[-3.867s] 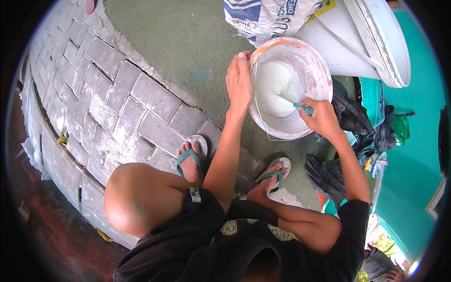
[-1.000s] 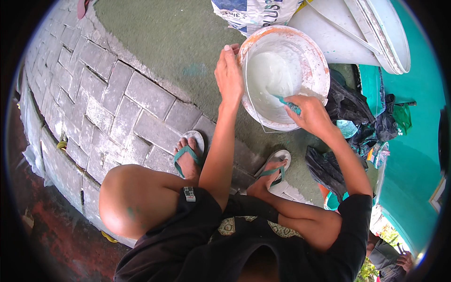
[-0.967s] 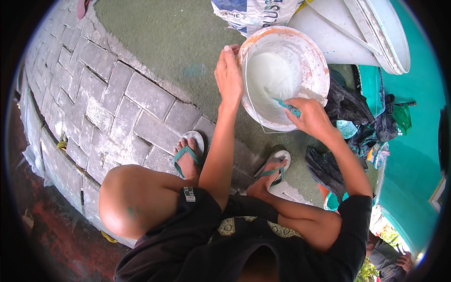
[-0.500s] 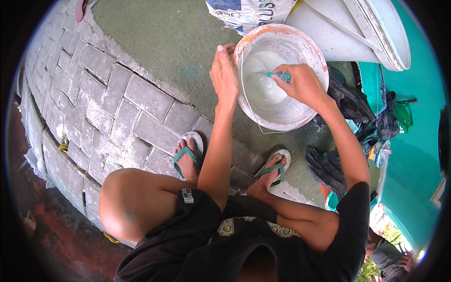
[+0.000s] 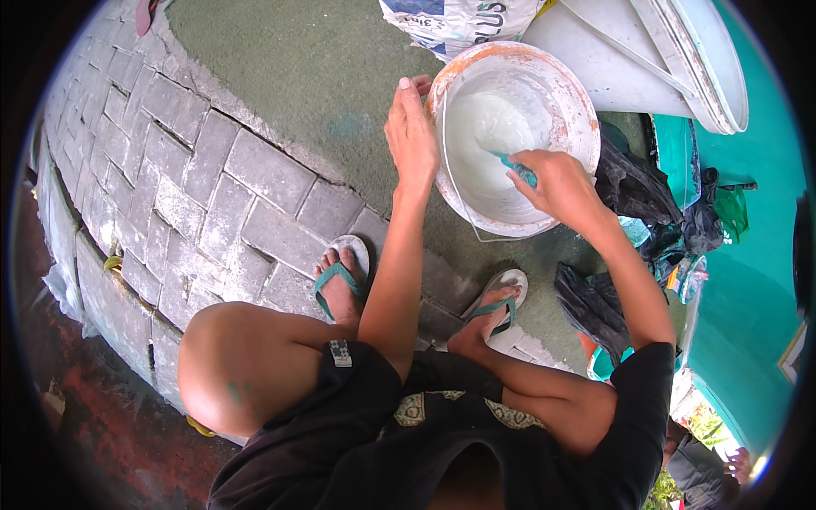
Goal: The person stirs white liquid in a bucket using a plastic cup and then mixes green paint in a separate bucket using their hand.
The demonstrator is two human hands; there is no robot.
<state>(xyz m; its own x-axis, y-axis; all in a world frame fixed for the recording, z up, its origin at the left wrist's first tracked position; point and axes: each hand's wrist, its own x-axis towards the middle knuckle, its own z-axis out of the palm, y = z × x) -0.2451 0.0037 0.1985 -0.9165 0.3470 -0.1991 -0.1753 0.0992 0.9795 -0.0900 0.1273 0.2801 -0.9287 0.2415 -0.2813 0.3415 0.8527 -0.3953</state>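
Note:
A white bucket (image 5: 568, 93), stained orange and white round its rim, stands on the grey-green concrete with a smooth white paste (image 5: 501, 115) inside and a thin handle hanging at its side. My left hand (image 5: 410, 140) grips the bucket's left side near the rim, fingertips partly hidden. Inside the bucket, my right hand (image 5: 552, 183) is closed on a teal-handled tool (image 5: 520, 170) whose end dips into the paste; that end's shape is unclear.
A printed sack (image 5: 459, 25) and larger white bucket (image 5: 620, 59) lie behind. Crumpled black plastic (image 5: 629, 183) sits right, beside a teal wall (image 5: 739, 323). Pavers (image 5: 221, 195) run left, under my sandalled feet. Another person's hand (image 5: 738, 466) shows at lower right.
My right hand and the tool have moved around inside the bucket, most recently down toward me from near its middle. My left hand stays at the bucket's side.

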